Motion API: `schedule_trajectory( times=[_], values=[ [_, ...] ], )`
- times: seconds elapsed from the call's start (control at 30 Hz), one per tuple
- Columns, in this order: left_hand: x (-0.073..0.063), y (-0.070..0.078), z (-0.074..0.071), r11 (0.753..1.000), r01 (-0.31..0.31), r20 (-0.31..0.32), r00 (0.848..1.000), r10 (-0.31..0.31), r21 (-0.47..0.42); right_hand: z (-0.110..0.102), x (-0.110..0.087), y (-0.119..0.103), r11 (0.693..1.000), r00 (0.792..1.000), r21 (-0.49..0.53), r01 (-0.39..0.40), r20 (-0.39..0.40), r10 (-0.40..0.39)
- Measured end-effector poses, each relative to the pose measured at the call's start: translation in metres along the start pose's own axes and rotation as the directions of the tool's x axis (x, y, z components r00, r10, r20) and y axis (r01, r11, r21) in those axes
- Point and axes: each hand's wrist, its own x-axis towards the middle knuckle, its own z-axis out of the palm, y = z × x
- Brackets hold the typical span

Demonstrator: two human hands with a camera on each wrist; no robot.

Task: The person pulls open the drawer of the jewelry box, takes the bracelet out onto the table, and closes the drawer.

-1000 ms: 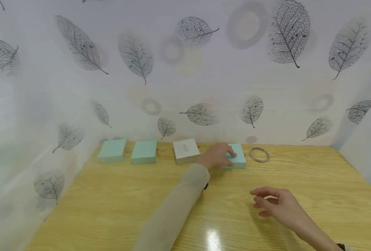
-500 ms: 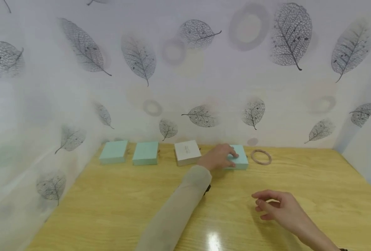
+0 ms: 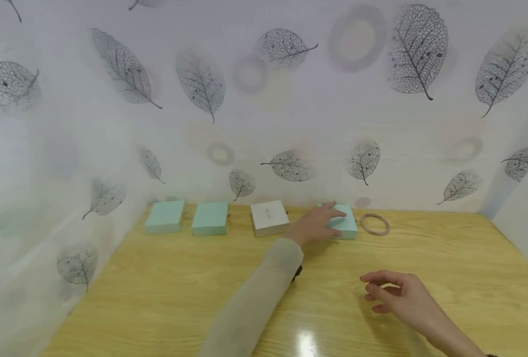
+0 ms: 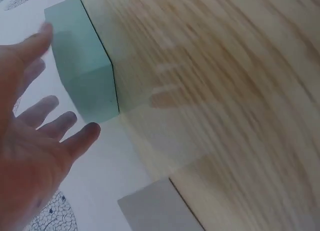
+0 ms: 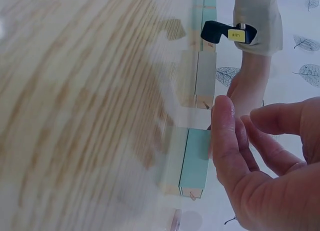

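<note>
the left hand (image 3: pixel 315 224) spreads over the rightmost mint box (image 3: pixel 347 226), perhaps touching it.

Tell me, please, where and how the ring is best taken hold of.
Probably pinch the ring by its near rim, coming from the front with the right hand: it lies flat, with a green box close on its left and the wall behind.

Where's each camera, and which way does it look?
Head: worn there, facing forward and down at the table; left hand, right hand and left sleeve show.
Left wrist: worn there, facing a mint box; left hand shows.
Right wrist: worn there, facing across the table; right hand, left hand and left sleeve show.
Both wrist views include that mint box.
</note>
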Motion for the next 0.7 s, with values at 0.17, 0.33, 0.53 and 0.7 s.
schedule_trajectory(
  times=[0.17,0.33,0.53,0.7],
  values=[
    [-0.02,-0.005,-0.012,0.998,0.053,-0.049,0.997,-0.052,0.017,-0.002,-0.001,0.0,1.0,1.0,-0.01,-0.013,0.001,0.013],
    [-0.058,-0.017,-0.028,0.974,0.17,-0.075,0.984,-0.16,0.151,-0.002,-0.002,-0.001,1.0,1.0,-0.02,-0.024,-0.009,0.024],
    [-0.104,-0.029,-0.034,0.901,0.242,-0.129,0.969,-0.209,0.359,-0.002,-0.004,-0.004,0.999,0.999,-0.03,-0.036,-0.016,0.035],
    [-0.126,-0.039,-0.031,0.908,0.178,-0.111,0.983,-0.147,0.38,-0.001,-0.005,-0.006,0.999,0.999,-0.033,-0.035,-0.016,0.034]
  ],
)
